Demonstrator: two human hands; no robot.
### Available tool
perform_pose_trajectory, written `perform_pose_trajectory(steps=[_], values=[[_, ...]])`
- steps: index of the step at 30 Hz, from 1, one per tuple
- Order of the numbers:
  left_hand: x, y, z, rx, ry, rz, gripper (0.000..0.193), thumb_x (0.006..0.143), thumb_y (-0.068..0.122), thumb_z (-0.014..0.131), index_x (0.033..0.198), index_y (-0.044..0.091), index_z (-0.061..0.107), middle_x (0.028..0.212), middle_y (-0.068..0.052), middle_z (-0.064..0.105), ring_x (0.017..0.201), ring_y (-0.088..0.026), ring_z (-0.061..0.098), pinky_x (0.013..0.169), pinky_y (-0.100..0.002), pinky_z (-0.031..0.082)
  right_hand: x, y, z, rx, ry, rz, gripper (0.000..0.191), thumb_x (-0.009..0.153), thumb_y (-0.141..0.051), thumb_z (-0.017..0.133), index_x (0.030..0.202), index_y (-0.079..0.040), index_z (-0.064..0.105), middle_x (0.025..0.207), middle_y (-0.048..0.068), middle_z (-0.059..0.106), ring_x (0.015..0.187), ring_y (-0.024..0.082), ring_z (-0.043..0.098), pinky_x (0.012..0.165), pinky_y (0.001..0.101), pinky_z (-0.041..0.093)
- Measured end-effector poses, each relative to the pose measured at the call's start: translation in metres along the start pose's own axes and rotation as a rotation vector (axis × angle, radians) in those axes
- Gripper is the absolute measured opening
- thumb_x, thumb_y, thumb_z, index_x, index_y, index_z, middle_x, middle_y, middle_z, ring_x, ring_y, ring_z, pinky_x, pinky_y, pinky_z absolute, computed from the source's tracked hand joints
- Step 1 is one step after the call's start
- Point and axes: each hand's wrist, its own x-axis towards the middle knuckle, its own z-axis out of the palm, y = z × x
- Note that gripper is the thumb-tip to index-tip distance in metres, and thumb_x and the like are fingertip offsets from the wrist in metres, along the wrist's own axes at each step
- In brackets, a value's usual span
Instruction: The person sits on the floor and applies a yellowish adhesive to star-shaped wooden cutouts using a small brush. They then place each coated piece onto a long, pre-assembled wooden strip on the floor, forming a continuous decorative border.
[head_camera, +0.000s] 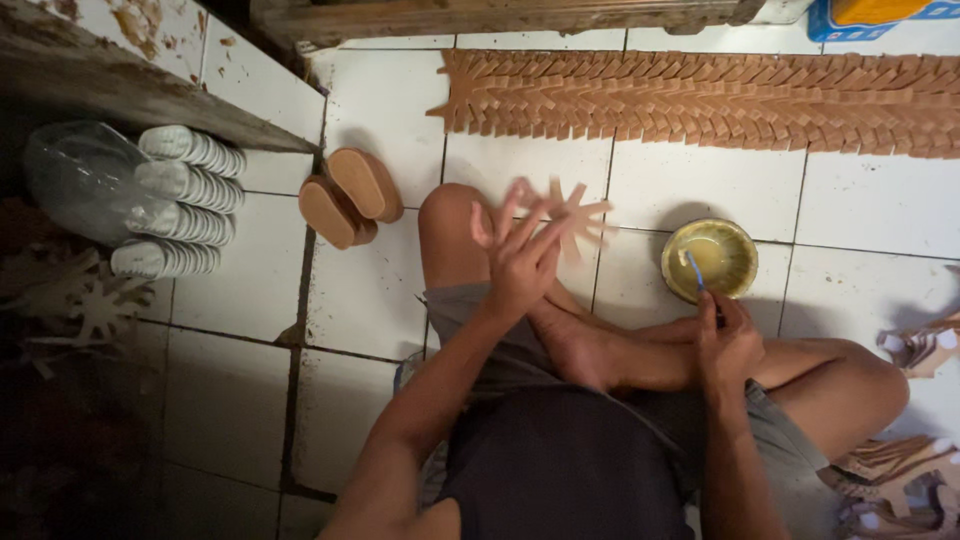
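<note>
Two hands at work: left hand (520, 255) pinches a star-shaped wooden cutout (575, 215), raised off the floor, fingers partly spread. Right hand (728, 340) is closed on a blue brush (693, 270), tip in yellow bowl (712, 258), likely loading glue.

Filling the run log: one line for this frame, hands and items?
left hand: holds star-shaped wooden cutout | right hand: holds blue brush in yellow bowl | row of cutouts on tiled floor

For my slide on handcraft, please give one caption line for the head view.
Seated on tiles, the left hand holds a star-shaped cardboard piece while the right hand dips a blue brush into a yellow bowl.
</note>
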Motion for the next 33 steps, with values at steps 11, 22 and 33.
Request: perform_pose_trajectory(steps=[11, 22, 33], values=[[-0.017, -0.038, 0.015, -1.193, -0.314, -0.898, 0.009, 0.101, 0.009, 0.068, 0.103, 0.001, 0.069, 0.093, 0.000, 0.067, 0.087, -0.007, 0.061, 0.082, -0.025, 0.053, -0.004, -0.004, 0.002, 0.008, 0.020, -0.022, 0.026, 0.108, -0.027, 0.067, 0.120, -0.006, 0.076, 0.108, 0.020, 0.073, 0.096, 0.039, 0.071, 0.081, 0.0448, 0.054], [-0.012, -0.017, 0.018, -1.156, -0.303, -0.873, 0.014, 0.098, 0.009, 0.068, 0.107, 0.000, 0.070, 0.095, -0.002, 0.069, 0.086, -0.010, 0.062, 0.082, -0.027, 0.052, -0.006, -0.012, -0.006, 0.055, 0.015, -0.003, 0.026, 0.107, -0.026, 0.067, 0.119, -0.005, 0.076, 0.107, 0.020, 0.073, 0.096, 0.038, 0.071, 0.082, 0.0437, 0.054], [-0.037, -0.039, 0.063, -1.146, -0.337, -1.084, 0.020, 0.096, 0.020, 0.069, 0.107, 0.004, 0.071, 0.084, 0.000, 0.061, 0.072, -0.007, 0.055, 0.062, -0.024, 0.046, -0.019, -0.010, -0.009, 0.041, 0.040, -0.028, 0.024, 0.107, -0.026, 0.068, 0.119, -0.006, 0.075, 0.108, 0.020, 0.073, 0.095, 0.038, 0.071, 0.080, 0.0436, 0.054]])
